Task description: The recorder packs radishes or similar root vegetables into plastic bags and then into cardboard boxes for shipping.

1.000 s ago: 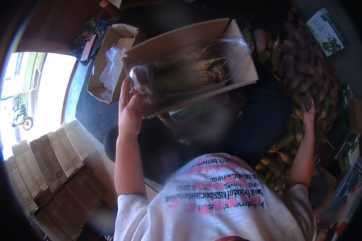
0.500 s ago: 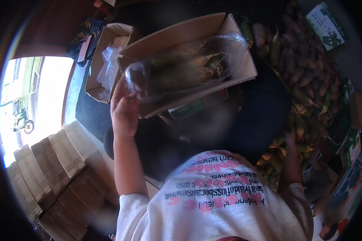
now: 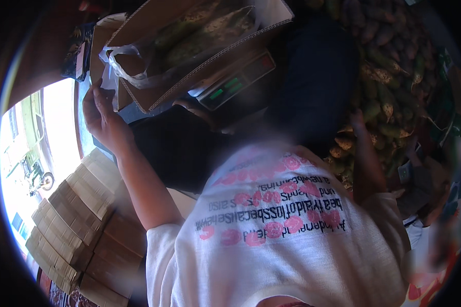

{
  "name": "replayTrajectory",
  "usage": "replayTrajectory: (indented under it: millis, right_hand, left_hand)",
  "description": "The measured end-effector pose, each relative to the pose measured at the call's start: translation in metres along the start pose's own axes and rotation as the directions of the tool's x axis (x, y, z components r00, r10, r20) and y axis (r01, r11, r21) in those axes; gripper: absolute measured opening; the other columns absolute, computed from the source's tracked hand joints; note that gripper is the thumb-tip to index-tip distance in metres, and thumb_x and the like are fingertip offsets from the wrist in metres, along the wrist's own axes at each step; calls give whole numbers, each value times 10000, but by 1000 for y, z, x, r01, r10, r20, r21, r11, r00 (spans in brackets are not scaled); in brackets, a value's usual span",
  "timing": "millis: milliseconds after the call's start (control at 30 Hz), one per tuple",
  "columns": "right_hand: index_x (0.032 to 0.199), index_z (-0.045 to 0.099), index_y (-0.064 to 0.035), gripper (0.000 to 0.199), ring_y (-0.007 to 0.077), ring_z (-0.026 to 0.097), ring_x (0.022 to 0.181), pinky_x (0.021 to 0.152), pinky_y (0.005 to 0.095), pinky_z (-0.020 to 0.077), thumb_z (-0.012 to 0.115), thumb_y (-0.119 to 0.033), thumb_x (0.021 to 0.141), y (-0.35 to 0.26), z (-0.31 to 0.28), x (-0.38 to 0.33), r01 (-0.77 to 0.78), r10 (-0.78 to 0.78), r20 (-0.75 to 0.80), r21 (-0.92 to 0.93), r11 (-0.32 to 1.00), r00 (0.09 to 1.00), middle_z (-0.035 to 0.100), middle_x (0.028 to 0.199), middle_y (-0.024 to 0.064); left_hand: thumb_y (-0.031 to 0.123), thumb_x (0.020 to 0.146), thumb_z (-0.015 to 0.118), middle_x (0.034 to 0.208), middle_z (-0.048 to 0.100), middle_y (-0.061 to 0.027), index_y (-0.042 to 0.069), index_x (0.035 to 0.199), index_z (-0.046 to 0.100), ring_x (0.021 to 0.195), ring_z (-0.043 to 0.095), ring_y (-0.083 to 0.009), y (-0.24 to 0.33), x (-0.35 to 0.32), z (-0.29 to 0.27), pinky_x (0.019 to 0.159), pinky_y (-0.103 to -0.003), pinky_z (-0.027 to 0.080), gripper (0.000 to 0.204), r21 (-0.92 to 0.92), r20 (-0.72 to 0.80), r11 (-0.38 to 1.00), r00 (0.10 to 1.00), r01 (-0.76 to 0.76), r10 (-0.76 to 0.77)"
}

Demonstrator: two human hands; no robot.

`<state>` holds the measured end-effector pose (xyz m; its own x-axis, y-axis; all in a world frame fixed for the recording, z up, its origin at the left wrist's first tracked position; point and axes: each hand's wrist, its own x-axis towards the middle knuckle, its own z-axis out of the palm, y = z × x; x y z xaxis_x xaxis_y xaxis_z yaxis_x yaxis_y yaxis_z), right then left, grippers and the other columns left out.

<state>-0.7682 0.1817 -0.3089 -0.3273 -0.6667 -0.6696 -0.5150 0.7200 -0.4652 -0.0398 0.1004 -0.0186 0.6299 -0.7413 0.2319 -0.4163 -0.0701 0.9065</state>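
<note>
My left hand [image 3: 105, 117] is beside the near left corner of an open cardboard box [image 3: 215, 59], its thumb and fingers apart and nothing visibly gripped. In the box, a clear plastic bag [image 3: 125, 66] has its gathered mouth draped over the left end. Long, soil-marked green radishes [image 3: 189, 38] lie inside it. Low at the right, my right hand [image 3: 357, 118] is at the edge of a heap of green radishes [image 3: 381, 107]. Shadow hides its fingers, so whether it holds one cannot be told.
Below the box is a digital scale [image 3: 230, 92] with lit green displays. A smaller open carton [image 3: 100, 43] stands left of the box. Flattened cardboard boxes [image 3: 71, 225] are stacked at the lower left. Darker reddish roots [image 3: 389, 30] are heaped at the far right.
The view has shifted, so the box sits higher and further left. My left hand has let go of the bag's mouth, which now hangs over the box's end. My right hand stays by the heap.
</note>
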Motion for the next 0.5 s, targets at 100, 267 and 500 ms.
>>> replayTrajectory:
  millis: [100,267,500]
  right_hand:
    - [1390,501,-30,421,232,631,963,814,367,532,538,-149,987,-3,36,-7,-42,43,89,-16,999,995,637,1210,95]
    - [1291,579,-31,513,287,653,843,770,419,544,626,-389,926,76,49,-2,48,3,71,-699,713,997,661,1139,129]
    - [1310,546,-15,450,421,649,961,830,494,531,480,-299,967,13,73,-56,138,-133,38,-388,911,990,643,1061,274]
  left_hand:
    - [264,1014,581,1009,679,-113,-26,1129,635,984,657,-185,15,-10,-2,936,-349,507,317,60,-4,997,999,48,-48]
    - [312,1017,574,917,669,-112,-22,1064,665,872,628,-177,4,-10,35,829,-338,511,350,225,43,972,996,67,-78]
    - [411,1034,464,844,585,-52,-6,951,663,798,541,-155,53,-31,50,770,-308,469,470,193,-51,972,991,132,-124]
